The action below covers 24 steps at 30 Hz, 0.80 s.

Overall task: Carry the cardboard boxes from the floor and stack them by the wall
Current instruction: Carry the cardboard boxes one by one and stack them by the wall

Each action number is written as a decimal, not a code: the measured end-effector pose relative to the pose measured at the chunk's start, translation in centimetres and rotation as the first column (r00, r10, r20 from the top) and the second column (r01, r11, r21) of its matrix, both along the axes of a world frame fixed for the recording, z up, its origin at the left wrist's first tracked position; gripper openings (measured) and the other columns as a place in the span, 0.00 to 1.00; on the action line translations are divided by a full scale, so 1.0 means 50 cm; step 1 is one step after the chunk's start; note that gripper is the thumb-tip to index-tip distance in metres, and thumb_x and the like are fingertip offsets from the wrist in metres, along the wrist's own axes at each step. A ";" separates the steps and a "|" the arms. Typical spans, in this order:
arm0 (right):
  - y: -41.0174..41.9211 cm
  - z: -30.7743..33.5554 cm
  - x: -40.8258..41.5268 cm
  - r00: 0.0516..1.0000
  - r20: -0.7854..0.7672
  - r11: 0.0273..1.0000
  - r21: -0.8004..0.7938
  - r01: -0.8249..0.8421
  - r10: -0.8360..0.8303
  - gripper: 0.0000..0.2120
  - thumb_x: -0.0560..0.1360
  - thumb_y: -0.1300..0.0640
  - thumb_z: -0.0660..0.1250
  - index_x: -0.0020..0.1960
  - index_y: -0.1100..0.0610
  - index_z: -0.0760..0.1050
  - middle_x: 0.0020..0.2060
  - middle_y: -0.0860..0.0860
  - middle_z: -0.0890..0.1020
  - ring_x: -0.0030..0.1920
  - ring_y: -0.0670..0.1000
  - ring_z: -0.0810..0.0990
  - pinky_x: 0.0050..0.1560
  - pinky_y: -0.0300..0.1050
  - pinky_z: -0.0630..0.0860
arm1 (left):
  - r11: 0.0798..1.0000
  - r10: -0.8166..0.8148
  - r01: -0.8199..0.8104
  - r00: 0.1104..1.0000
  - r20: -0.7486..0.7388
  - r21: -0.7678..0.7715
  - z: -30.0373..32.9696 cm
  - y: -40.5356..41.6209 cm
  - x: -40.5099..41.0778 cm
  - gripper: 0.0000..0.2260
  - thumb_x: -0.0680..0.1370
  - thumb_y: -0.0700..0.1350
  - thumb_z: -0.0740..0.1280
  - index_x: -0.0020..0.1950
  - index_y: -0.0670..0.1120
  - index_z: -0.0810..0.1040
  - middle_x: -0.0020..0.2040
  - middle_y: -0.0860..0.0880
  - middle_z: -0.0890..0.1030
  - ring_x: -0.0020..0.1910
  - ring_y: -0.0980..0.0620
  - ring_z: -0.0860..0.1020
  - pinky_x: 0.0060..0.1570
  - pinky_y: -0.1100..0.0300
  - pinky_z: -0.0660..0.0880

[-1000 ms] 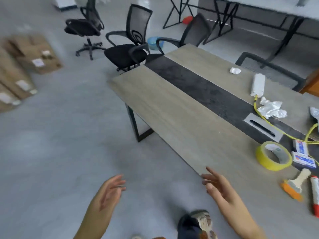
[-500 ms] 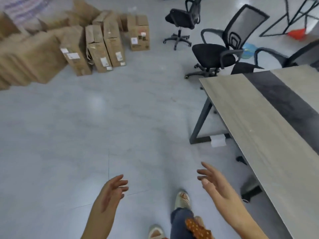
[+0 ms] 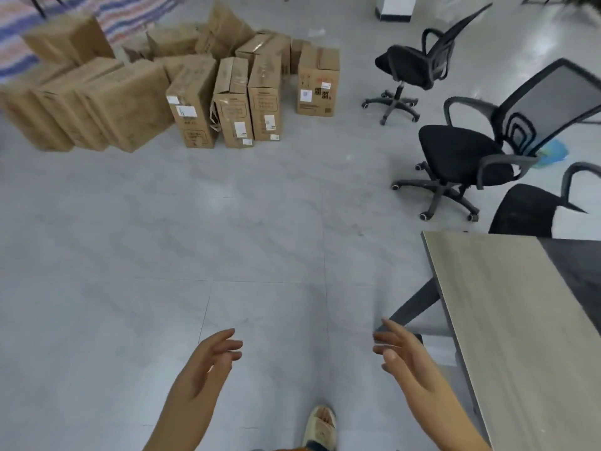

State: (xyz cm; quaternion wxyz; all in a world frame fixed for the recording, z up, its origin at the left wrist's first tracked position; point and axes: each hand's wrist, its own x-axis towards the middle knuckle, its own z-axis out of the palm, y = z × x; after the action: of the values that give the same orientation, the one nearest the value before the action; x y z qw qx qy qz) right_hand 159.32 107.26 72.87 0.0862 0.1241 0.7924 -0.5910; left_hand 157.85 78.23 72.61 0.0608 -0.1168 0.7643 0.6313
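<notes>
Several brown cardboard boxes [image 3: 195, 105] stand and lean in a cluster on the grey floor at the far left. One box with a printed label [image 3: 317, 83] stands a little apart at the cluster's right end. My left hand [image 3: 209, 362] and my right hand [image 3: 403, 356] hang low in the foreground, palms turned inward, fingers relaxed, holding nothing. Both hands are far from the boxes, with bare floor between.
A wooden table [image 3: 507, 320] with a dark leg fills the lower right. Black office chairs [image 3: 461, 157] stand beyond it, and another chair [image 3: 406, 66] sits farther back. A striped tarp [image 3: 130, 11] lies behind the boxes. My foot [image 3: 320, 424] is at the bottom.
My view has swung left, away from the table, and the box cluster now sits ahead and closer. Both hands keep their relaxed empty pose.
</notes>
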 end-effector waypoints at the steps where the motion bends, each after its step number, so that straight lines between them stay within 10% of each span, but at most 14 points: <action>1: 0.016 0.003 -0.047 1.000 0.000 1.000 0.006 -0.026 0.026 0.17 0.75 0.48 0.61 0.63 0.38 0.69 0.55 0.40 0.80 0.57 0.40 0.78 0.59 0.43 0.74 | 1.000 0.019 -0.019 1.000 -0.014 0.007 0.006 0.018 -0.034 0.16 0.72 0.50 0.61 0.59 0.52 0.77 0.54 0.52 0.83 0.52 0.54 0.81 0.60 0.44 0.73; 12: 0.008 -0.002 -0.493 0.979 0.012 0.979 -0.003 -0.205 0.205 0.24 0.68 0.36 0.60 0.64 0.35 0.68 0.55 0.33 0.78 0.58 0.40 0.77 0.61 0.45 0.73 | 0.962 0.273 -0.273 0.962 -0.004 -0.021 -0.031 -0.001 -0.341 0.15 0.80 0.35 0.58 0.58 0.52 0.77 0.53 0.50 0.83 0.50 0.54 0.82 0.53 0.53 0.78; 24: -0.152 0.000 -0.991 0.998 -0.012 0.998 -0.009 -0.058 0.058 0.19 0.71 0.42 0.61 0.62 0.37 0.71 0.54 0.36 0.80 0.56 0.43 0.80 0.62 0.57 0.73 | 0.989 0.133 -0.132 0.991 -0.002 -0.067 0.008 -0.167 -0.907 0.12 0.80 0.42 0.61 0.59 0.55 0.76 0.54 0.56 0.82 0.53 0.59 0.80 0.60 0.48 0.73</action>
State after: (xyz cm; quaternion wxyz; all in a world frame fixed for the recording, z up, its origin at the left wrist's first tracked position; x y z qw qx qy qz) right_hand 109.75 99.68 72.84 0.0995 0.0972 0.7934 -0.5926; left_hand 112.51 69.90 73.02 0.0156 -0.1700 0.7755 0.6078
